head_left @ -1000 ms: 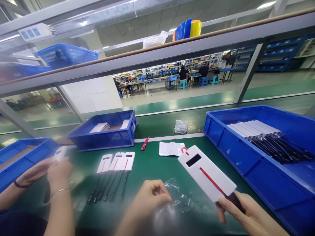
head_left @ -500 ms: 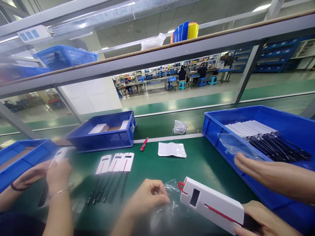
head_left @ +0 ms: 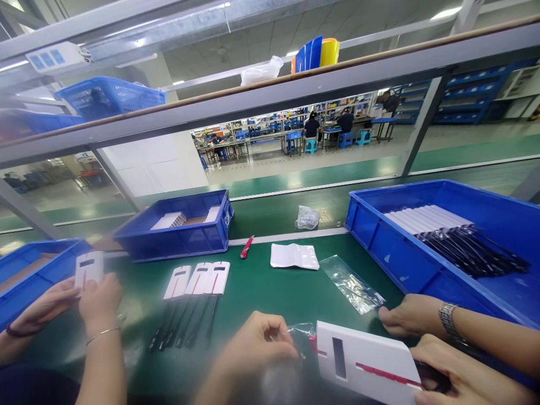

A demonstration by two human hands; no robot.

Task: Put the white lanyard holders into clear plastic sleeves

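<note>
My left hand (head_left: 257, 344) is closed in a pinch on the mouth of a clear plastic bag (head_left: 297, 337) lying at the near edge of the green table. My right hand (head_left: 458, 378) grips the dark end of a white card sleeve (head_left: 367, 365) with a red stripe and a dark window. The sleeve lies nearly flat, its red-looped end touching the bag's opening. Just above my right hand, another person's hand (head_left: 411, 315), wearing a watch, rests on the table beside a second clear bag (head_left: 352, 284).
A big blue bin (head_left: 396, 253) at the right holds several white and black pieces. Three white-sleeved items (head_left: 200, 278) lie mid-table, with a stack of bags (head_left: 294, 256) and a red cutter (head_left: 247, 247) behind. At the left, a co-worker's hands (head_left: 86, 301) hold a white sleeve (head_left: 89, 268) near blue bins (head_left: 177, 239).
My right hand has lowered the white sleeve and turned it flat, bringing its end to the bag. The other person's hand came in from the right and laid a clear bag on the table.
</note>
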